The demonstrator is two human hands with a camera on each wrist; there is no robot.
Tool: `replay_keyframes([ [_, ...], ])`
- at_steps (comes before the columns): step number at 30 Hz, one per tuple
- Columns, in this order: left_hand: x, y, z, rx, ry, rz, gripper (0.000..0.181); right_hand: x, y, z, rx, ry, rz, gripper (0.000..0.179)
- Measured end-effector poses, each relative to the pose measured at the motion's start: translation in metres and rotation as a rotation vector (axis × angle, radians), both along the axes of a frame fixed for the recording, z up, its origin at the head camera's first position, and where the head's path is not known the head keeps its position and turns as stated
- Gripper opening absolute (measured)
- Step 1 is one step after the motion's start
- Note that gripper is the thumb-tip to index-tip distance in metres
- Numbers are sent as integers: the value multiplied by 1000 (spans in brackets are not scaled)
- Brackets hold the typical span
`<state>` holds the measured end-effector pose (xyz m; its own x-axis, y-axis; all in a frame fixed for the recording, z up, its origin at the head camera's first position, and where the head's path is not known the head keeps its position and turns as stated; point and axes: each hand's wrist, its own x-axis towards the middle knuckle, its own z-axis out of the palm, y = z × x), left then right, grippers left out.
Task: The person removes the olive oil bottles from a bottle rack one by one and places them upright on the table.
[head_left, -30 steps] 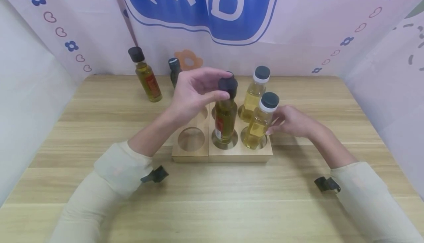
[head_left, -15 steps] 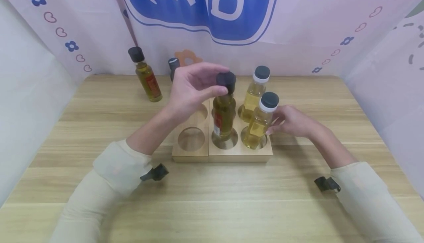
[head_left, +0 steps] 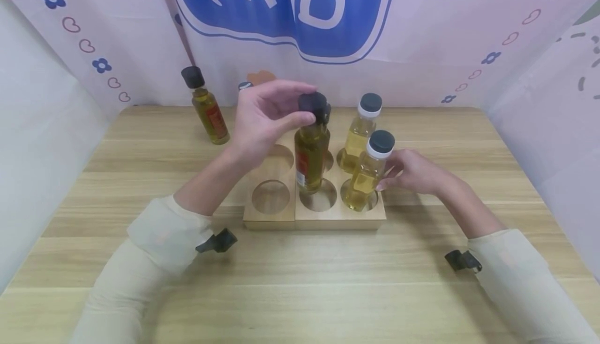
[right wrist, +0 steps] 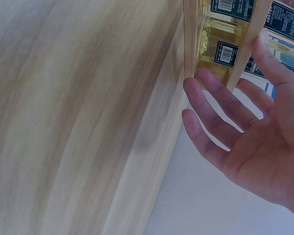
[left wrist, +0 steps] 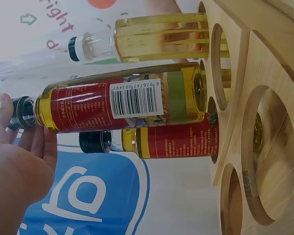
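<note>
Presently pinches the black cap (head_left: 313,105) of a red-labelled oil bottle (head_left: 311,151) between the thumb and fingers of the left hand (head_left: 258,120). Holds that red-labelled oil bottle near upright over the left edge of the front middle hole (head_left: 324,198) in a pale wooden rack (head_left: 339,224), base clear of the wood and barcode visible in the left wrist view. Spreads the fingers of the right hand (head_left: 410,171), slightly bent, at the right end of the wooden rack, thumb near the upper board; cannot tell whether pressing on it or only resting against it. Has just beside those fingers a front yellow bottle (head_left: 367,174), set in the front right hole, and behind it a rear yellow bottle (head_left: 357,143), both under dark caps with white collars. Can make out a second red-labelled bottle (left wrist: 183,141) in the back middle hole, mostly hidden in the head view. Can see, well to the left on the wooden table (head_left: 337,286), a far bottle (head_left: 211,117) with a red label, plus a dark cap (head_left: 245,85) just behind the left hand, hidden below. Wears pale sleeves (head_left: 164,240). Faces a white backdrop (head_left: 422,47) printed with blue and hearts.
</note>
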<state>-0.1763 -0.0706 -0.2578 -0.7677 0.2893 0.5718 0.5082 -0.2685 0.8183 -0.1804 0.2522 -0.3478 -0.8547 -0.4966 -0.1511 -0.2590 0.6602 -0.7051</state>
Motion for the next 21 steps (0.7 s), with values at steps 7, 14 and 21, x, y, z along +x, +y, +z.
replay_keyframes([
  [7,-4,-3,1,11,-9,47,32,0,0,0,0,-5,-2,44],
  [14,-8,-7,3,27,-44,78,32,-1,1,0,-3,-12,1,44],
  [21,-14,-12,3,40,-43,98,31,0,0,0,-1,-17,-3,45],
])
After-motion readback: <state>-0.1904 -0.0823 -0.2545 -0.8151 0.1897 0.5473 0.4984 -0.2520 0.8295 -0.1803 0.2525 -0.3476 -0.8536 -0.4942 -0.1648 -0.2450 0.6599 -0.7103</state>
